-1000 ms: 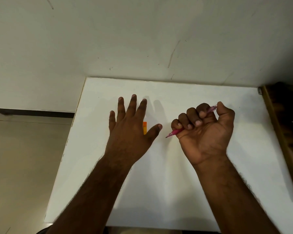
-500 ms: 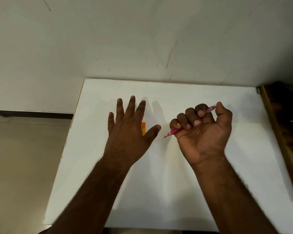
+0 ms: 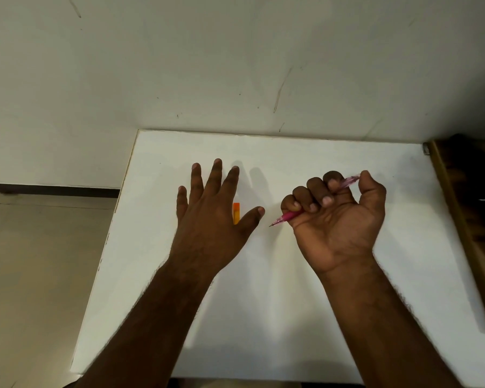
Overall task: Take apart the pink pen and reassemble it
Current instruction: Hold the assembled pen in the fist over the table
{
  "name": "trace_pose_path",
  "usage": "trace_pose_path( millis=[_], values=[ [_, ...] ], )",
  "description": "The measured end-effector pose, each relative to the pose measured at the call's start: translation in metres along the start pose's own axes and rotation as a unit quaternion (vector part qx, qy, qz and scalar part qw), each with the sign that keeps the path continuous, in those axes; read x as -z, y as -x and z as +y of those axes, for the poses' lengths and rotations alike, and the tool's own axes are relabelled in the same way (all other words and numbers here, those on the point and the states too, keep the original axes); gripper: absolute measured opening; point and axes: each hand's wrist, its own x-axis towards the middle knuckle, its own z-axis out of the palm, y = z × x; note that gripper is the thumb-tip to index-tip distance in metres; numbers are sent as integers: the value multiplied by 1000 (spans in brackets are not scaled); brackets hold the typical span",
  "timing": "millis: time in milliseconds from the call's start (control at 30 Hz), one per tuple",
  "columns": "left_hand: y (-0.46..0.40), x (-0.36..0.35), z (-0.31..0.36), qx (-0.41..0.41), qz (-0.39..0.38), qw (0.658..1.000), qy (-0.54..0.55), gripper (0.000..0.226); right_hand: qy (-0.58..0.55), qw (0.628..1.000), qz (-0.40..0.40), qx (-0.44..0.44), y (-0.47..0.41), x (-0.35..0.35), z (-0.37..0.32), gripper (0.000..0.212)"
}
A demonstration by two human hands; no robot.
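My right hand [image 3: 336,217] is turned palm up over the white table [image 3: 291,317] and grips the pink pen [image 3: 287,217] in a fist. The pen's tip sticks out to the lower left and its clear pink end shows past the thumb at the upper right. My left hand [image 3: 210,217] hovers palm down over the table's left half with fingers straight and spread. A small orange piece [image 3: 236,212] lies on the table, partly hidden under the left hand between forefinger and thumb.
A pale wall stands right behind the table's far edge. A dark wooden piece of furniture [image 3: 471,219] borders the table on the right. Tiled floor [image 3: 39,275] lies beyond the table's left edge.
Both hands have stayed almost still; the right hand keeps the same grip on the pen. The view has shifted only slightly.
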Motion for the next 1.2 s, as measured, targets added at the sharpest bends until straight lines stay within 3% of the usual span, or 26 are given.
trace_pose_path(
  millis=[1200],
  values=[
    [2,2,0,4,0,1000,12,86,21,1000,14,3,-1,2,-1,44]
  ],
)
